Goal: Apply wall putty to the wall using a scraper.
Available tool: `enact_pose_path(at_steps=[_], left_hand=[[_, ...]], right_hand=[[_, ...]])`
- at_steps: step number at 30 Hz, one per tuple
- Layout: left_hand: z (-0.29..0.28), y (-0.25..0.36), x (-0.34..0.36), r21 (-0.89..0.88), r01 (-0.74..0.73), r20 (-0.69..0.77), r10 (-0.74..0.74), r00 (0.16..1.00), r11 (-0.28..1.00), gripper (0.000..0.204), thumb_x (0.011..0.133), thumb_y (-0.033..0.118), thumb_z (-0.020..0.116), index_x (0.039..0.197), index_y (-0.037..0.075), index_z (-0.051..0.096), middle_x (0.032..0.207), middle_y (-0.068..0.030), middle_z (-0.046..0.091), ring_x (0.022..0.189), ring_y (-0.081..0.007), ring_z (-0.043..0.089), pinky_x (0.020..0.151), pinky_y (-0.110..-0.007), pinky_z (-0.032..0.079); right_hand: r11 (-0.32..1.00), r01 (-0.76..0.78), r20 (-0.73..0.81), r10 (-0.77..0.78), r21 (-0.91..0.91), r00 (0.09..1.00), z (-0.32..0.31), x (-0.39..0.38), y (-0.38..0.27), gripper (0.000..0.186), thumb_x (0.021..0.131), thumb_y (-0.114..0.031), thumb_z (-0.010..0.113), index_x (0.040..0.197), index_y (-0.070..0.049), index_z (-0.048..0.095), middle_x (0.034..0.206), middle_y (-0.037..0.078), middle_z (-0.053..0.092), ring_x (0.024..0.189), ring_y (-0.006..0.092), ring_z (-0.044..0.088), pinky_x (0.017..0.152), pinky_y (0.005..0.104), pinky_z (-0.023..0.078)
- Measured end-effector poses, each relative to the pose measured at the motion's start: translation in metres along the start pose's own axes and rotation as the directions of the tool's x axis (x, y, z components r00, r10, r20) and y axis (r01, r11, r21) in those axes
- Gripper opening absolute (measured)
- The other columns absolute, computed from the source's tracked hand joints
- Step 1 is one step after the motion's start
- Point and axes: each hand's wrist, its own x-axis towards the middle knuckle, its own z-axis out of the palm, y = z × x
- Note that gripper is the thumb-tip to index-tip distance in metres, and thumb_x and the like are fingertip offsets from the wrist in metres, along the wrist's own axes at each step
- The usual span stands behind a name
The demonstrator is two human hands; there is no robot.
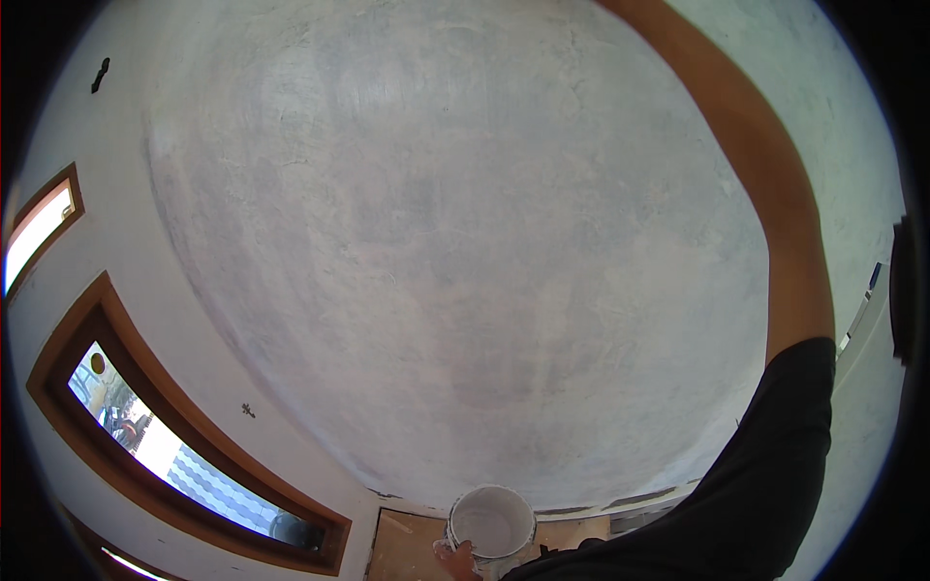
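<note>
At the bottom centre my left hand [453,559] grips the near left rim of a pale, paint-smeared bucket [499,518], which holds a whitish material. My right arm, in a short black sleeve, rises along the right side and leaves the top edge, so my right hand is out of view. Before me a large grey-white plastered wall [455,252] with patchy smears fills most of the view.
On the left wall are a wood-framed window [107,300], a smaller framed opening [73,208] and small dark fittings [100,76]. A tan board or floor [402,542] lies below. A slim white and blue object [872,278] stands at the right, beside a dark edge.
</note>
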Motion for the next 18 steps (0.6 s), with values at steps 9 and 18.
enact_pose_path(at_steps=[9,18], left_hand=[[-0.003,-0.031,0.004,0.497,-0.574,0.025,0.651,0.759,0.650,0.024,0.071,0.021,0.073,0.070,0.004,0.055,0.061,-0.0101,0.049,0.056,-0.0256,0.045,0.052,-0.042,0.040],[-0.032,0.009,0.005,0.132,0.193,0.168,-0.214,0.962,0.972,0.035,0.069,0.035,0.080,0.079,0.005,0.066,0.090,-0.0143,0.066,0.093,-0.0192,0.054,0.089,-0.044,0.039]], right_hand=[[0.913,0.354,-0.029,-0.355,0.202,0.934,-0.003,-0.189,-0.144,0.045,0.070,-0.009,0.077,0.112,-0.001,0.064,0.114,0.016,0.066,0.103,0.0271,0.066,0.086,0.0379,0.057],[0.963,0.118,-0.053,-0.109,0.241,0.993,-0.005,-0.091,-0.124,0.046,0.069,-0.011,0.076,0.114,-0.013,0.065,0.094,0.006,0.067,0.083,0.0180,0.064,0.068,0.0305,0.054]])
